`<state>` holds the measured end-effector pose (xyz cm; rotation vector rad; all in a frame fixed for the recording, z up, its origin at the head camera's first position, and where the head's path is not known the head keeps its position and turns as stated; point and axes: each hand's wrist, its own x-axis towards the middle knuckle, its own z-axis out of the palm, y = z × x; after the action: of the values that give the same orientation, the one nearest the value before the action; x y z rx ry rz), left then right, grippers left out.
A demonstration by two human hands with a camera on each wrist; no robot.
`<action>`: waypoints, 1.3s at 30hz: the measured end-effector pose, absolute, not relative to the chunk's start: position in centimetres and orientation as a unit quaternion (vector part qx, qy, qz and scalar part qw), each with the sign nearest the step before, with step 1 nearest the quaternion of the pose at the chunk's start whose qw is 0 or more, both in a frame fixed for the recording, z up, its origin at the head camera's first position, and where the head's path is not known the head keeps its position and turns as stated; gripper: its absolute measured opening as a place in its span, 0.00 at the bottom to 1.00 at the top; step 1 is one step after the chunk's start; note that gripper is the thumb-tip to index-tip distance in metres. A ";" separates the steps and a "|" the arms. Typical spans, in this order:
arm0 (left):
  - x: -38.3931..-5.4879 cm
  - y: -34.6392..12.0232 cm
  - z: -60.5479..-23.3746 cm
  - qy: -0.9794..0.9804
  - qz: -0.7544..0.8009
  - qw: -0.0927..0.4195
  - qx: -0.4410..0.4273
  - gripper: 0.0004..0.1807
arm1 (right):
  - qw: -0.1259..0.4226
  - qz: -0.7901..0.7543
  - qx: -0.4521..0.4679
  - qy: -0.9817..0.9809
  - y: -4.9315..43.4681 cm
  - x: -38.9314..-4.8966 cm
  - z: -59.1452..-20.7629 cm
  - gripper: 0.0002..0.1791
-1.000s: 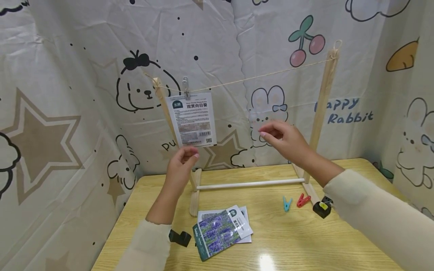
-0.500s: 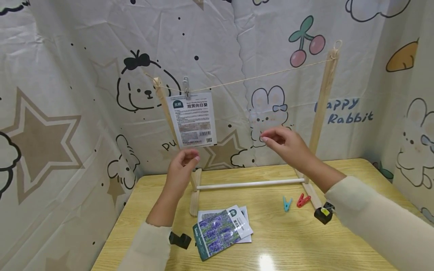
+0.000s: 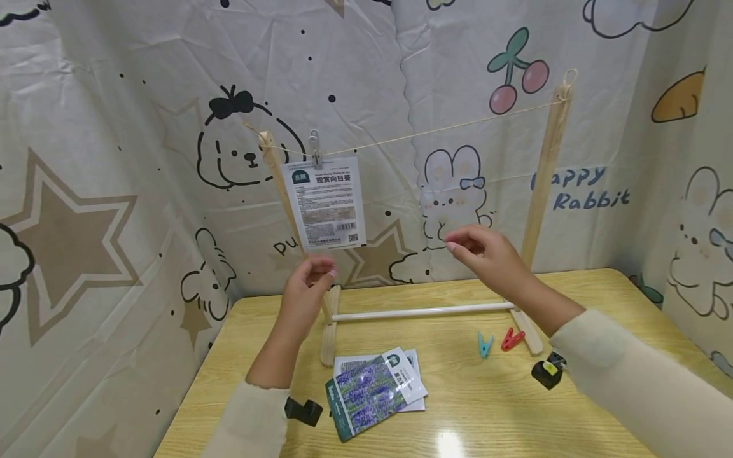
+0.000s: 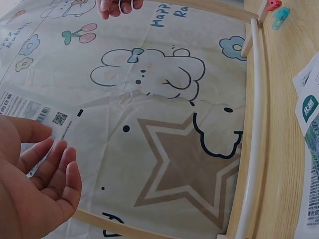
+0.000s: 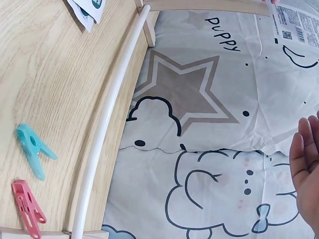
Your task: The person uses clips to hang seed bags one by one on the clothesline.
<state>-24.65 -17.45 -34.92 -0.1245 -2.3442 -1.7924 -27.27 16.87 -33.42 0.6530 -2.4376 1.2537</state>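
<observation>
A seed packet (image 3: 326, 203) with its printed back showing hangs from a string (image 3: 424, 133), held by a grey clothespin (image 3: 315, 149) near the left post. Just below the packet's lower edge is my left hand (image 3: 306, 289), its fingers loosely curled and nothing between them. My right hand (image 3: 487, 254) hovers in front of the right post, fingers bent and holding nothing. In the left wrist view, the left hand (image 4: 40, 184) overlaps a corner of the hanging packet. Only part of the right hand (image 5: 306, 164) shows at the edge of the right wrist view.
Two wooden posts, left (image 3: 280, 191) and right (image 3: 544, 172), carry the string, and a white rod (image 3: 424, 312) joins them low down. Seed packets (image 3: 369, 394) overlap on the table (image 3: 458, 401). A blue clothespin (image 3: 485, 345) and a red clothespin (image 3: 512, 339) lie by the right foot.
My right hand has sunk and shifted slightly to the right. The left hand has dropped a little. The hanging packet and the things on the table have stayed put.
</observation>
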 end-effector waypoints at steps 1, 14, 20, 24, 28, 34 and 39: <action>-24.6 -17.4 -35.0 -0.790 -0.605 0.094 -0.042 0.13 | 0.160 0.440 0.227 -0.854 16.9 -27.2 -33.5 0.13; -24.3 -17.3 -35.8 -0.797 -0.597 0.086 -0.037 0.13 | 0.164 0.441 0.222 -0.854 17.6 -26.7 -34.6 0.12; -24.1 -17.2 -36.1 -0.805 -0.587 0.081 -0.045 0.14 | 0.159 0.443 0.216 -0.855 17.7 -26.5 -35.1 0.12; -24.1 -17.3 -36.4 -0.805 -0.587 0.075 -0.045 0.14 | 0.153 0.448 0.215 -0.854 17.8 -26.4 -35.5 0.12; -24.0 -17.3 -36.6 -0.803 -0.590 0.069 -0.047 0.14 | 0.148 0.452 0.213 -0.854 17.9 -26.3 -35.8 0.12; -24.0 -17.2 -37.0 -0.805 -0.588 0.063 -0.048 0.14 | 0.148 0.455 0.207 -0.853 18.1 -26.1 -36.4 0.12; -23.9 -16.9 -37.2 -0.813 -0.577 0.064 -0.052 0.13 | 0.146 0.465 0.211 -0.847 18.3 -25.9 -36.9 0.11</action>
<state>-23.93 -16.92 -37.20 -0.1576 -2.4541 -1.7430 -25.89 18.26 -36.93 0.6069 -2.4402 1.3381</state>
